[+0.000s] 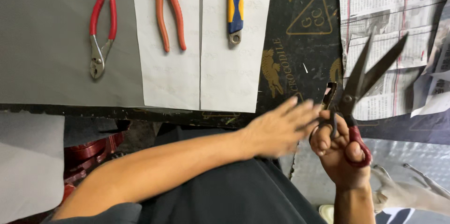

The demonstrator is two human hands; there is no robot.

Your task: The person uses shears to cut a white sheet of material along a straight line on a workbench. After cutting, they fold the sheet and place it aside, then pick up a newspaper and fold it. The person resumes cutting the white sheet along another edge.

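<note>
Scissors held open at the tabletop's near edge

Nearest us, our right hand (340, 151) grips the scissors (361, 88), fingers closed through the red handles, blades spread and pointing away over the newspaper (375, 17). Our left hand (279, 128) reaches across beside them, fingers stretched out flat and blurred, so we cannot tell whether it touches the handles. Farther off on the tabletop (304, 64) lie red pliers (101, 34) whole, while orange-handled pliers (168, 10) and a blue-yellow wrench (235, 8) are cut off by the top edge.
</note>
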